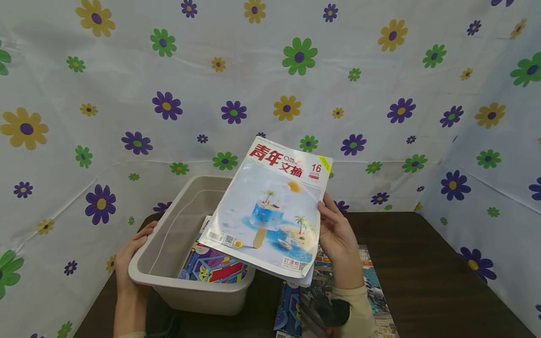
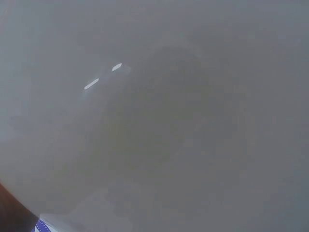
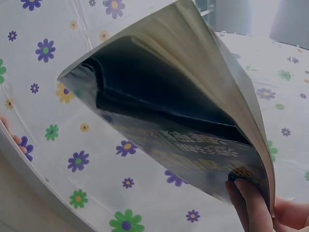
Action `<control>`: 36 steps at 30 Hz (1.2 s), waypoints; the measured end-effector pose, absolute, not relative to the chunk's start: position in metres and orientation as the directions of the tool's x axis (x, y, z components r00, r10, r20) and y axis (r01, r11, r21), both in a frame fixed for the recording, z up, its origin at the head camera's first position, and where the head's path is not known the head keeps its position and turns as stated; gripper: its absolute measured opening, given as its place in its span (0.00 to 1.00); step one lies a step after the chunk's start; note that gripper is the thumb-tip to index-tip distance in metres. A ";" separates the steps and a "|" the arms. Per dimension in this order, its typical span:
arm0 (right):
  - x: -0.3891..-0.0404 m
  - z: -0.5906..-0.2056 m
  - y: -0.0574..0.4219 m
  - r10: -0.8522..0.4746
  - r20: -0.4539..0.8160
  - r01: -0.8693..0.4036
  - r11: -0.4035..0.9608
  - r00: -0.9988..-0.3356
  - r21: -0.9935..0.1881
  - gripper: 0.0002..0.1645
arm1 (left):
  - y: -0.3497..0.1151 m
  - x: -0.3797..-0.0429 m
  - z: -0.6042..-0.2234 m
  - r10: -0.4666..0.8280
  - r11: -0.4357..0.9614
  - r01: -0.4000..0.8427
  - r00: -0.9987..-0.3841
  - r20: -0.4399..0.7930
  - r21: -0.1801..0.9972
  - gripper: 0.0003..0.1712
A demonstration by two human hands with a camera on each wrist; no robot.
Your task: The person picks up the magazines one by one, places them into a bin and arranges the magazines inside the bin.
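Observation:
My right hand (image 1: 338, 230) grips a magazine (image 1: 270, 211) by its right edge, holding it tilted above the right side of a beige plastic bin (image 1: 203, 293). Its cover shows a blue popsicle scene and red title characters. From below, the right wrist view shows the magazine's pages (image 3: 193, 63) bowed apart and fingers (image 3: 251, 203) pressed on the back. My left hand (image 1: 131, 258) holds the bin at its left rim, thumb hidden. Inside the bin lies a colourful purple-and-red printed booklet (image 1: 211, 267), partly covered by the magazine.
More magazines (image 1: 374, 286) lie on the dark table (image 1: 439, 272) under my right forearm, with a blue patterned one (image 1: 287, 305) beside them. A white flower-print curtain (image 1: 262, 84) hangs behind and along the sides. A pale grey surface (image 2: 183, 121) fills the left wrist view.

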State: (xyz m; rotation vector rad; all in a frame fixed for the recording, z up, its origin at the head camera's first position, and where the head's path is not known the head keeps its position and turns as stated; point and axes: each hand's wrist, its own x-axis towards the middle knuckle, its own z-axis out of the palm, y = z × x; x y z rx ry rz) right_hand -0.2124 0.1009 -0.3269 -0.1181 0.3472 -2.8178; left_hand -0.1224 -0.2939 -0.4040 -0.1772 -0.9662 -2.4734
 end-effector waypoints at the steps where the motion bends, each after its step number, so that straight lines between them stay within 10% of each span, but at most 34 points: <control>1: -0.213 -0.327 0.099 -0.303 0.045 0.283 -0.926 -0.952 -0.250 0.26 | -0.294 -0.122 -0.404 -0.381 -0.644 0.474 -0.879 0.286 0.601 0.23; 25: -0.220 -0.337 0.058 -0.314 0.036 0.275 -0.878 -0.949 -0.392 0.29 | -0.293 -0.122 -0.403 -0.372 -0.630 0.481 -0.876 0.307 0.609 0.25; 36: -0.218 -0.348 0.036 -0.446 0.173 0.046 -0.439 -0.878 -0.897 0.33 | -0.293 -0.122 -0.404 -0.369 -0.629 0.472 -0.881 0.297 0.618 0.25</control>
